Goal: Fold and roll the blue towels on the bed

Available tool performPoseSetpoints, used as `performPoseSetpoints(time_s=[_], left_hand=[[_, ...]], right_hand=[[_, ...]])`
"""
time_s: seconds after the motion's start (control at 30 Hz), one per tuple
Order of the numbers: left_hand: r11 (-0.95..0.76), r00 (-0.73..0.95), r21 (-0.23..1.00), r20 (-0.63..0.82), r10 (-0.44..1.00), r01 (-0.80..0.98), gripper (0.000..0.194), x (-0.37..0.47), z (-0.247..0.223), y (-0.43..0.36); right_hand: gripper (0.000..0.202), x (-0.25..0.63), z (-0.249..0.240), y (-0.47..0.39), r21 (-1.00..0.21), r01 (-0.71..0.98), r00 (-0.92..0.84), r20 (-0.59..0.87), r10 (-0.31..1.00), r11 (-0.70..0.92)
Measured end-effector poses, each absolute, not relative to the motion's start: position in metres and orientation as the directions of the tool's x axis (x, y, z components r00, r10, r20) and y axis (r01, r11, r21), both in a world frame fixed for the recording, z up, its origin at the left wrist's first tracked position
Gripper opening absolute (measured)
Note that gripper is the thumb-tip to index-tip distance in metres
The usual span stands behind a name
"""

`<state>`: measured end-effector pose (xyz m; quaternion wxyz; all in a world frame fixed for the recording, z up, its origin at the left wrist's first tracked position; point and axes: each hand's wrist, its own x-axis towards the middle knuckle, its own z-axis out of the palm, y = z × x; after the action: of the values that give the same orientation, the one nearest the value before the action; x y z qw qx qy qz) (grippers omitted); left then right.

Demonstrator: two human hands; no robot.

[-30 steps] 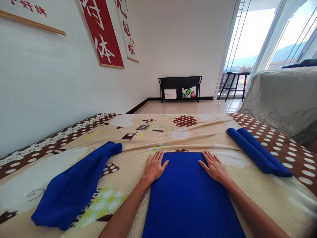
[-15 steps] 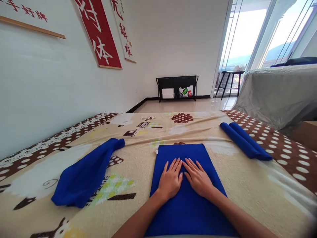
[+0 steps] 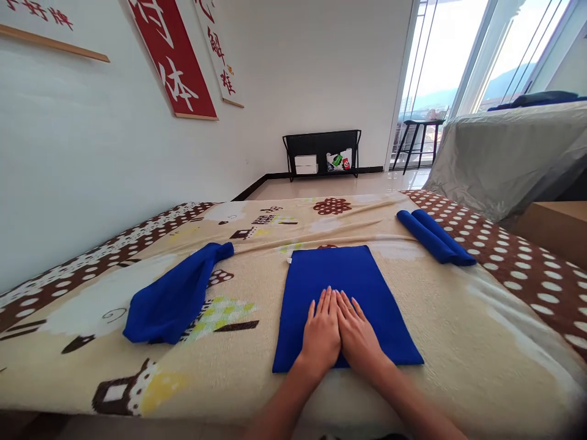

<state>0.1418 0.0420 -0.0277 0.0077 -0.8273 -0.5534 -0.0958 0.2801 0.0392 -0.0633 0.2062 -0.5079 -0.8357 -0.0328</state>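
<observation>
A flat blue cloth (image 3: 332, 266) with a small white tag at its far left corner lies spread on the patterned blanket (image 3: 257, 379). My left hand (image 3: 322, 330) rests palm down on its near half, fingers stretched out. Right beside it, my right hand (image 3: 358, 333) lies flat on the same cloth, and the two hands touch along their inner edges. Neither hand grips anything. To the left is a crumpled blue cloth (image 3: 172, 299). Two rolls' worth of blue fabric (image 3: 435, 237) lie side by side at the right.
The bed's near edge runs along the bottom of the view. A white wall with hanging scrolls (image 3: 183, 67) rises at the left. Farther off stand a black rack (image 3: 322, 143), a stool (image 3: 419, 143), a covered piece of furniture (image 3: 499, 153) and a cardboard box (image 3: 557, 229).
Both hands have slid toward me over the flat cloth and come together. The camera view has shifted, showing the cloth's near edge and the bed's edge. The other cloths stay put.
</observation>
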Motion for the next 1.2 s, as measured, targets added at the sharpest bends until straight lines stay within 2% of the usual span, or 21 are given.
performPoseSetpoints(time_s=[0.13,0.37,0.63,0.8,0.9,1.0,1.1,1.2], left_hand=[[-0.422,0.404,0.110,0.153,0.902,0.900,0.055,0.129,-0.041,0.016],[-0.253,0.226,0.111,0.214,0.950,0.961,0.062,0.056,-0.049,-0.012],[-0.249,0.234,0.038,0.228,0.945,0.968,0.060,0.025,-0.056,-0.030],[-0.233,0.218,0.034,0.239,0.946,0.972,0.058,0.008,-0.057,-0.036],[-0.212,0.185,0.049,0.324,0.928,0.976,0.061,0.028,-0.049,-0.034],[-0.300,0.252,0.086,0.357,0.899,0.950,0.068,0.080,-0.036,-0.021],[-0.398,0.349,0.147,0.276,0.896,0.906,0.069,0.132,-0.034,-0.002],[-0.398,0.358,0.176,0.221,0.907,0.901,0.061,0.149,-0.044,0.009]], right_hand=[[0.053,0.286,-0.068,0.023,-0.165,0.869,-0.381,0.377,0.844,0.466],[0.072,0.368,-0.089,-0.005,-0.147,0.947,-0.201,0.421,0.884,0.285],[0.069,0.403,-0.101,-0.016,-0.085,0.939,-0.270,0.415,0.869,0.333],[0.066,0.429,-0.105,-0.029,-0.072,0.939,-0.281,0.402,0.872,0.336],[0.065,0.416,-0.091,-0.032,-0.105,0.952,-0.204,0.485,0.850,0.288],[0.061,0.368,-0.068,-0.020,-0.140,0.937,-0.200,0.535,0.821,0.320],[0.057,0.314,-0.056,0.001,-0.141,0.881,-0.341,0.473,0.812,0.452],[0.053,0.291,-0.062,0.016,-0.162,0.853,-0.403,0.401,0.823,0.496]])
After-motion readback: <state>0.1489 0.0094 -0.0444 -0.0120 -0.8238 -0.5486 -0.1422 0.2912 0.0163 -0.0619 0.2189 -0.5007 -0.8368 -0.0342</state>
